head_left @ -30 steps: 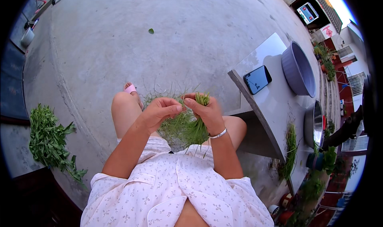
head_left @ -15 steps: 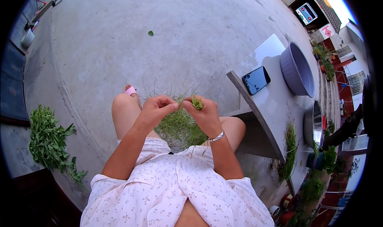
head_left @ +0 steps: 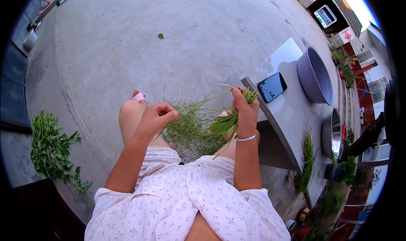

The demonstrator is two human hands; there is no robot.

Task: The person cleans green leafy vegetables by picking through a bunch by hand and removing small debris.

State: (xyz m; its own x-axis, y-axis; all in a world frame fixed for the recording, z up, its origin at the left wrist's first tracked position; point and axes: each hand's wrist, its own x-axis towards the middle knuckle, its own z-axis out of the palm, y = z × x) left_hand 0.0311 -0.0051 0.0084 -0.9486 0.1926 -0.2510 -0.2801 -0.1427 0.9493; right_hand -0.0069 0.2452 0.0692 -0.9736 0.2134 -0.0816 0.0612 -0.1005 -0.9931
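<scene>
My right hand [head_left: 246, 110] is closed round a bunch of chive-like greens [head_left: 224, 124]. Pale stem ends stick out past its thumb, while the long thin leaves trail down to the left. One loose strand reaches out from the fingertips. Over my left knee, my left hand [head_left: 155, 119] is in a pinch; anything between its thumb and fingers is too small to make out. Between my legs a tangled heap of grassy trimmings [head_left: 184, 131] lies on the concrete floor.
On the low grey table [head_left: 292, 110] at my right are a phone [head_left: 272, 87], a purple basin [head_left: 315, 76], a steel bowl [head_left: 333, 133] and another bundle of thin greens [head_left: 307, 160]. A pile of leafy greens [head_left: 53, 150] lies on the floor at left.
My hands have come apart. The right hand has moved right and up with the bunch, whose leaves now show; the left has shifted slightly left and down.
</scene>
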